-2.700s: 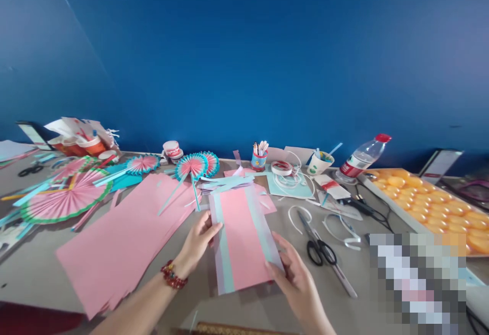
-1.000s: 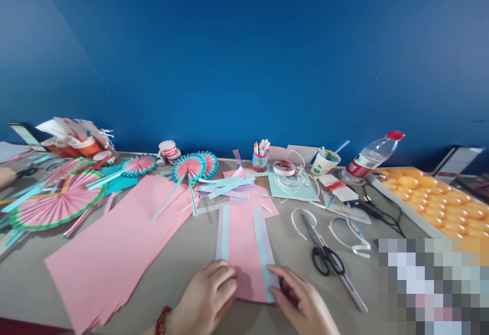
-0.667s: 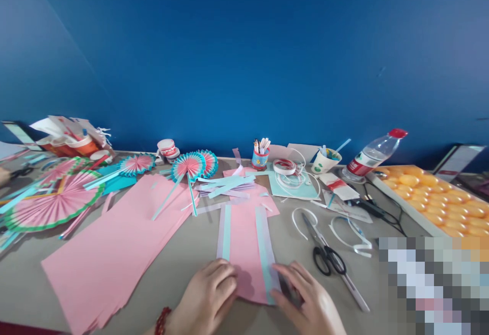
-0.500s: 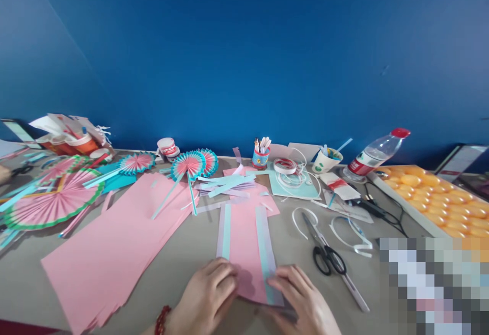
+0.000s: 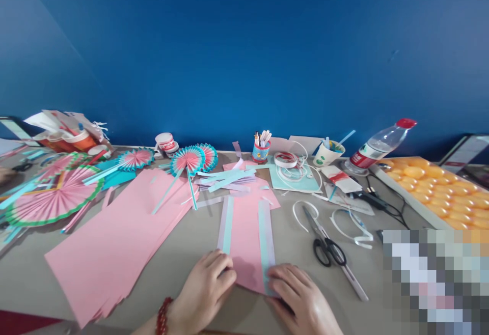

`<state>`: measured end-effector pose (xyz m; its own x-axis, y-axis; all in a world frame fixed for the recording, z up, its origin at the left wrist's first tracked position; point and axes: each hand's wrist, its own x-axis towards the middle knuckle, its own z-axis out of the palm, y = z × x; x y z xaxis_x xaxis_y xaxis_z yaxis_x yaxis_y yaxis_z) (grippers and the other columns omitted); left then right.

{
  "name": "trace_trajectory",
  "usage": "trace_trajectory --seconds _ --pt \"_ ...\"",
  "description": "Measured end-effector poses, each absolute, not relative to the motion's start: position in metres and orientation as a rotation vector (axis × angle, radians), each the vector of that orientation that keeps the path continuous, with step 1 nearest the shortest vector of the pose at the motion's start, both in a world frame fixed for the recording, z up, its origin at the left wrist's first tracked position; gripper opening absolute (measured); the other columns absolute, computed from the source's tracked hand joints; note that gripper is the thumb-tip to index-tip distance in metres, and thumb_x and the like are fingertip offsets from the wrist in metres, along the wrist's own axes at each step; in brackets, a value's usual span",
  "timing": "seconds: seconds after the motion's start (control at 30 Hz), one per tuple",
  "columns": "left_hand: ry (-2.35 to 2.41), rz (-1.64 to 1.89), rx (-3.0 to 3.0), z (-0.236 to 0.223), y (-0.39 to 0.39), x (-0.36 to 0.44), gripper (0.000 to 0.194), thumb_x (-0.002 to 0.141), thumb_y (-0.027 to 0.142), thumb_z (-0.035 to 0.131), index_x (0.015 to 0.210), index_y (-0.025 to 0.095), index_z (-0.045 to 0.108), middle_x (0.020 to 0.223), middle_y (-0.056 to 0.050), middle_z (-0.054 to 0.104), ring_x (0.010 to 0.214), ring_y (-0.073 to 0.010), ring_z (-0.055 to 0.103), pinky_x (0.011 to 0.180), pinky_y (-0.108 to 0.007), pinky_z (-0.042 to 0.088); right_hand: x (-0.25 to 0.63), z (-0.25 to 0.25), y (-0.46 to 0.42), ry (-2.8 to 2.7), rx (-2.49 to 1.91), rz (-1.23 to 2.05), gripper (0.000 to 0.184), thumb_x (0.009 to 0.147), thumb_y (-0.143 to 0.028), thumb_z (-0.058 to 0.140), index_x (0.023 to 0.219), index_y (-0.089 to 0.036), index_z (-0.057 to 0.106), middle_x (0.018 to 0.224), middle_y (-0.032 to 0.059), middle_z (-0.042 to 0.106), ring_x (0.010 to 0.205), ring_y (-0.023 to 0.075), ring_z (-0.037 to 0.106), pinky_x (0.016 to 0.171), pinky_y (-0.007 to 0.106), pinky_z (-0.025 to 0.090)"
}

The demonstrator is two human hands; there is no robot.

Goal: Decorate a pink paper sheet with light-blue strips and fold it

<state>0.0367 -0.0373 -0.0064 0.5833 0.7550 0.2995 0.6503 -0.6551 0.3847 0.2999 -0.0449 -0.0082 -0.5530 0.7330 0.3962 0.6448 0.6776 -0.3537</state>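
A long pink paper sheet (image 5: 246,243) lies in front of me, with a pale blue and a lilac strip running down each long side. My left hand (image 5: 206,286), a red beaded bracelet at its wrist, is closed on the near left corner with curled fingers. At the near right corner my right hand (image 5: 300,291) pinches the edge, thumb beneath and fingers on top. The near edge looks slightly raised from the table. Scissors (image 5: 328,248) with black handles lie right of the sheet. Loose pale blue and lilac paper strips (image 5: 225,179) are heaped beyond its far end.
A stack of pink paper (image 5: 114,238) lies to the left, with folded paper fans (image 5: 187,161) behind. At the back stand a pencil cup (image 5: 261,151), a paper cup (image 5: 326,154) and a tilted water bottle (image 5: 376,149). A co-worker's hand (image 5: 5,174) shows at the far left.
The near edge of the striped pink sheet has lifted slightly, and both hands stay at its corners. My view has shifted a little.
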Motion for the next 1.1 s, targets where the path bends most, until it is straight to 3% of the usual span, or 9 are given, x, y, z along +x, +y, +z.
trace_trajectory --seconds 0.33,0.63,0.8,1.1 --pt "1.104 0.55 2.606 0.001 -0.048 0.02 0.021 0.099 0.007 0.043 0.082 0.017 0.052 0.091 -0.004 0.059 0.082 -0.0183 0.053 0.075 -0.032 0.044 0.312 -0.014 -0.052 -2.42 -1.073 0.299 0.022 0.096 -0.015 0.047 0.093 -0.022 0.068 0.114 0.0079 0.071 0.102 0.0204 0.066 0.087 0.035 0.056" --pt "1.219 0.616 2.45 -0.004 -0.055 0.02 0.014 0.098 0.01 0.05 0.089 0.018 0.058 0.088 -0.003 0.059 0.083 -0.0186 0.053 0.077 -0.033 0.042 0.312 -0.012 -0.049 -2.364 -1.106 0.401 0.015 0.096 -0.019 0.053 0.092 -0.024 0.067 0.105 0.0059 0.071 0.096 0.0181 0.066 0.087 0.033 0.054" --pt "1.272 0.687 2.329 -0.006 -0.056 0.019 0.014 0.097 0.007 0.05 0.093 0.019 0.055 0.088 -0.002 0.062 0.082 -0.0176 0.054 0.078 -0.033 0.04 0.309 -0.007 -0.046 -2.32 -1.164 0.454 0.014 0.095 -0.021 0.055 0.087 -0.024 0.066 0.098 0.0047 0.071 0.092 0.0184 0.066 0.093 0.039 0.051" --pt "1.444 0.655 2.232 -0.008 -0.058 0.02 0.015 0.093 0.006 0.054 0.088 0.02 0.056 0.088 -0.001 0.058 0.084 -0.0182 0.055 0.077 -0.033 0.037 0.309 -0.005 -0.044 -2.242 -1.261 0.578 0.016 0.095 -0.02 0.053 0.081 -0.023 0.063 0.098 0.0062 0.067 0.091 0.0194 0.063 0.084 0.036 0.051"
